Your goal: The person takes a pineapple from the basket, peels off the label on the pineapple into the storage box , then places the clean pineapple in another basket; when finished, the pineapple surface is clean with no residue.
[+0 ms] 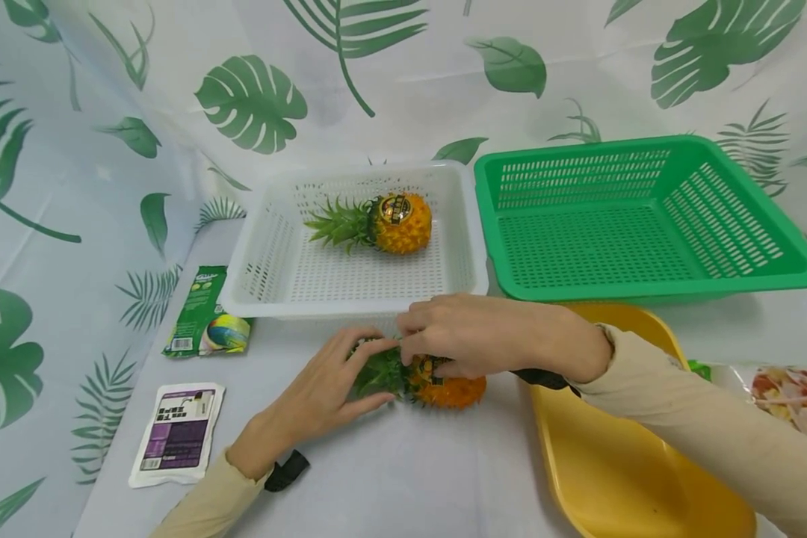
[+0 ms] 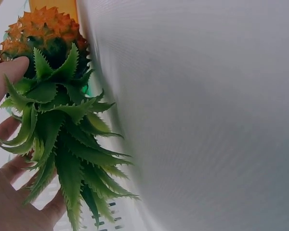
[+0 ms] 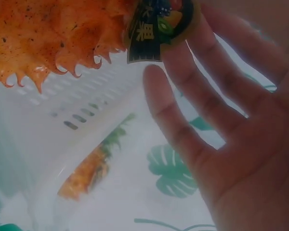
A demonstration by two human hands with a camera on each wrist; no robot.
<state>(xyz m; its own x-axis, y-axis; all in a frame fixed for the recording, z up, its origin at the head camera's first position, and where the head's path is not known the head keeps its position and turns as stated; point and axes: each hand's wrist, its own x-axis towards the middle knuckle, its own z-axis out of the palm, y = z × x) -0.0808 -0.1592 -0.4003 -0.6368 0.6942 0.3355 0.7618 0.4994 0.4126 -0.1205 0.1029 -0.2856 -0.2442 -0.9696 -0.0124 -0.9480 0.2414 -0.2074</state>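
A small orange pineapple (image 1: 453, 388) with a green crown lies on its side before the white basket, crown to the left. My left hand (image 1: 326, 385) spans the crown (image 2: 67, 134), thumb near the base of the fruit and the other fingers behind the leaves. Across the fruit reaches my right hand (image 1: 467, 332), fingers over its far side and thumb by the dark label (image 3: 149, 36). Some right fingertips are hidden behind the label in the right wrist view. A second pineapple (image 1: 403, 224), with a round label, lies inside the white basket (image 1: 350, 305).
A green basket (image 1: 645, 284) stands to the right of the white one. Below it, partly under my right forearm, sits a yellow bin (image 1: 598, 463). A green packet (image 1: 205, 314) and a white-and-purple packet (image 1: 178, 433) lie at the left; a clear bag (image 1: 793, 400) lies far right.
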